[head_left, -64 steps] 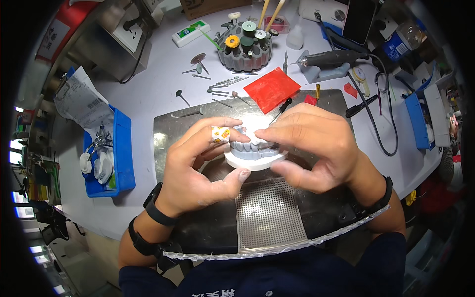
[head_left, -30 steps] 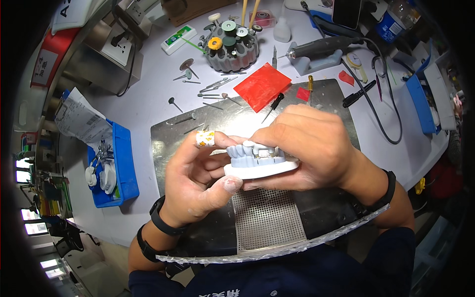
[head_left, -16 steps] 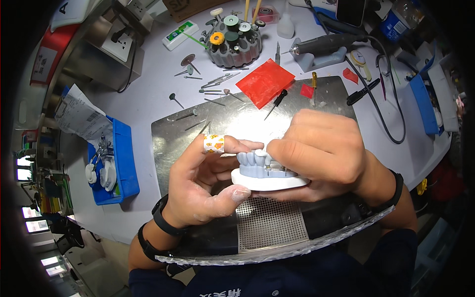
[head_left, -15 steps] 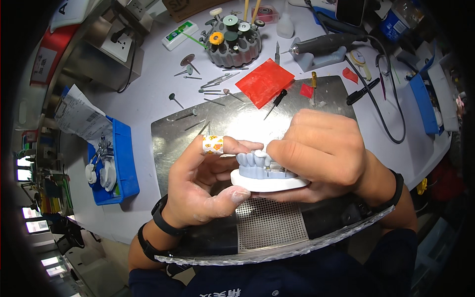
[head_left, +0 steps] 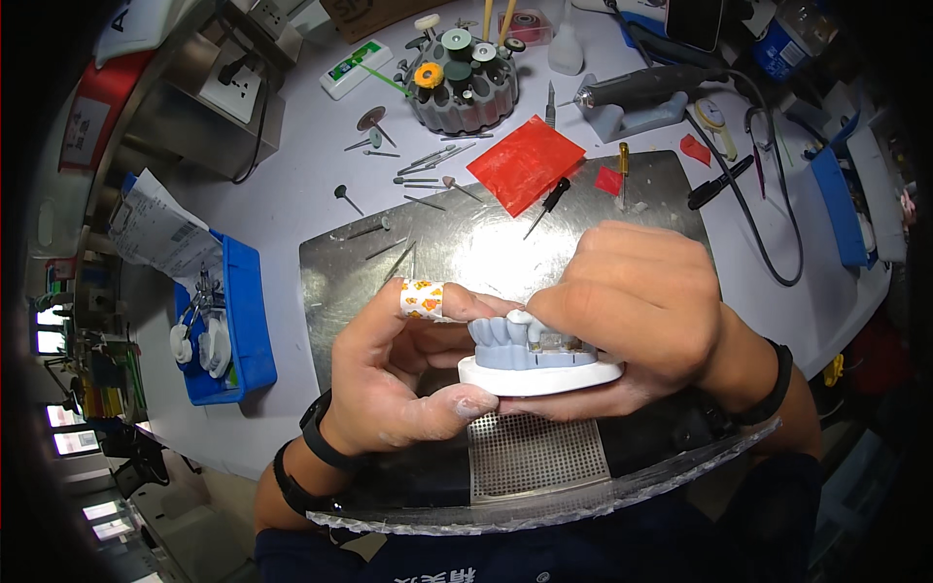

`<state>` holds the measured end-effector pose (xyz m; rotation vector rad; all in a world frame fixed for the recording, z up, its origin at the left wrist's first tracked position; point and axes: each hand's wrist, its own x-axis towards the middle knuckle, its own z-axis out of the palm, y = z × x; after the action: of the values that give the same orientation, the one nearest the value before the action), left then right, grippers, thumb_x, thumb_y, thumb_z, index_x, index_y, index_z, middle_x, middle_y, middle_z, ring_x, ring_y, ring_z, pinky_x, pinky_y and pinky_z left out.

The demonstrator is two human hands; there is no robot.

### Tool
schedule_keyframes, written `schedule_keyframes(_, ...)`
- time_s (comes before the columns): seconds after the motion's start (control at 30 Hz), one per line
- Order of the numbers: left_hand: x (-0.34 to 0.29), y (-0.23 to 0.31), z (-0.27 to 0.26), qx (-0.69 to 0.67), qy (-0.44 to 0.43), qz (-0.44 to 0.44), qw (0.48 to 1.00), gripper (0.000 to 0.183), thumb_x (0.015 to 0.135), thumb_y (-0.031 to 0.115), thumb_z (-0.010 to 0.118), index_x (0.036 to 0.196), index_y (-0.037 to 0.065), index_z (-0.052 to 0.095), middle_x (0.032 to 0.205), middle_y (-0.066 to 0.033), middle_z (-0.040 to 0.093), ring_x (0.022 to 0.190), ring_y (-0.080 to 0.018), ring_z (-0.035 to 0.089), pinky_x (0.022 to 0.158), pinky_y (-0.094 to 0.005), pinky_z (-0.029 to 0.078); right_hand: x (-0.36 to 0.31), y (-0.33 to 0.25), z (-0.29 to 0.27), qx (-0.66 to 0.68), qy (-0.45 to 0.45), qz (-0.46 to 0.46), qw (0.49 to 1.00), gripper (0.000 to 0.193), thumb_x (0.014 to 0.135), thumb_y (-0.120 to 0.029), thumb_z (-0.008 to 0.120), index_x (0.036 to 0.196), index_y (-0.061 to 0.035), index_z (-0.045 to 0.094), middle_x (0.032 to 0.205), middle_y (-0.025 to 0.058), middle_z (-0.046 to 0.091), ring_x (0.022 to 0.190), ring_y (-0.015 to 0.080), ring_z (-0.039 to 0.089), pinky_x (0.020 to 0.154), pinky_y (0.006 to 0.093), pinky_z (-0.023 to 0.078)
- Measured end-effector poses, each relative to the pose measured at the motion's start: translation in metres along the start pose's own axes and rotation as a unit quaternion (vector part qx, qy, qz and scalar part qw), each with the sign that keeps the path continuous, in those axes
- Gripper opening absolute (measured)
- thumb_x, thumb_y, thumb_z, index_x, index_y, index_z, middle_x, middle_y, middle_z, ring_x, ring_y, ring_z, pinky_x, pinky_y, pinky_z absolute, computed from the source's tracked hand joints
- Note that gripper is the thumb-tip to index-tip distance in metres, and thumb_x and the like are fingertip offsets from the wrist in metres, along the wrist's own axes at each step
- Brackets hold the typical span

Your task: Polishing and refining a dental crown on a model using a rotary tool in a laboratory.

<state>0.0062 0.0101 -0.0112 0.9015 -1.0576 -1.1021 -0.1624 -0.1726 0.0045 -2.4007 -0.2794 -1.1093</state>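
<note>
Between both hands is a dental model (head_left: 505, 358) with blue-grey teeth on a white base. My left hand (head_left: 374, 374) grips its left end, thumb against the base and bandaged index finger beside the teeth. My right hand (head_left: 637, 301) supports the base from below at the right. Its bent index finger and thumb press at a white tooth piece (head_left: 522, 318) on top of the model; their tips are partly hidden. Below the white piece, dark metallic posts show in the gap at the model's right side.
Under my hands lies a metal plate (head_left: 335, 282) with a perforated grille (head_left: 535, 457). Beyond are loose burs (head_left: 418, 181), a red packet (head_left: 525, 165), small screwdrivers (head_left: 549, 206), a bur stand (head_left: 466, 112) and a rotary handpiece (head_left: 651, 85). A blue bin (head_left: 255, 321) stands left.
Both hands and the model have shifted slightly down. More of the gap and posts beneath the white tooth piece shows. The whole view has moved a little.
</note>
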Motion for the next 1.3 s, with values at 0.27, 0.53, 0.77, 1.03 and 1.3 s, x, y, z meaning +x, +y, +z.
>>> schedule_keyframes(0.27, 0.003, 0.006, 0.008, 0.049, 0.087, -0.089, 0.991, 0.070, 0.087, 0.037, 0.087, 0.130, 0.000, 0.046, 0.126, -0.0232, 0.064, 0.109, -0.0290, 0.072, 0.097, -0.0423, 0.060, 0.001, 0.003, -0.002, 0.005, -0.006, 0.006, 1.000, 0.045, 0.066, -0.033, 0.098, 0.086, -0.0026, 0.071, 0.064, 0.0028, 0.058, 0.053, 0.0193, 0.056, 0.049, 0.0321, 0.042)
schedule_keyframes(0.53, 0.008, -0.002, -0.003, 0.078, 0.031, 0.010, 0.996, 0.052, 0.084, 0.006, 0.084, 0.128, -0.004, 0.058, 0.138, -0.0245, 0.063, 0.126, -0.0295, 0.065, 0.109, -0.0441, 0.054, -0.003, 0.009, 0.002, -0.001, -0.025, 0.039, 0.999, 0.038, 0.070, -0.031, 0.090, 0.091, -0.0066, 0.069, 0.075, 0.0042, 0.060, 0.064, 0.0238, 0.059, 0.057, 0.0359, 0.048)
schedule_keyframes(0.77, 0.019, 0.012, -0.016, 0.504, -0.004, 0.100, 0.858, 0.041, 0.069, 0.008, 0.088, 0.106, 0.002, 0.071, 0.140, -0.0195, 0.064, 0.119, -0.0340, 0.070, 0.098, -0.0379, 0.057, -0.007, 0.017, 0.006, 0.036, -0.112, 0.067, 0.991, 0.031, 0.079, -0.026, 0.086, 0.097, -0.0060, 0.070, 0.090, 0.0049, 0.063, 0.081, 0.0263, 0.061, 0.069, 0.0368, 0.052)
schedule_keyframes(1.03, 0.018, 0.001, -0.014, 0.528, -0.024, 0.083, 0.845, 0.038, 0.076, 0.010, 0.089, 0.107, 0.002, 0.069, 0.144, -0.0215, 0.063, 0.129, -0.0383, 0.065, 0.103, -0.0394, 0.056, -0.014, 0.018, 0.015, -0.021, -0.146, 0.075, 0.986, 0.017, 0.080, -0.016, 0.083, 0.088, -0.0069, 0.071, 0.085, 0.0041, 0.063, 0.081, 0.0253, 0.063, 0.069, 0.0353, 0.054)
schedule_keyframes(1.3, 0.018, -0.001, -0.016, 0.553, -0.024, 0.060, 0.830, 0.034, 0.078, 0.014, 0.089, 0.101, 0.002, 0.067, 0.145, -0.0160, 0.063, 0.117, -0.0337, 0.071, 0.093, -0.0368, 0.060, 0.000, 0.027, -0.006, -0.059, -0.117, 0.095, 0.987, 0.020, 0.080, -0.008, 0.078, 0.100, -0.0047, 0.075, 0.099, 0.0082, 0.071, 0.094, 0.0290, 0.069, 0.082, 0.0383, 0.057)
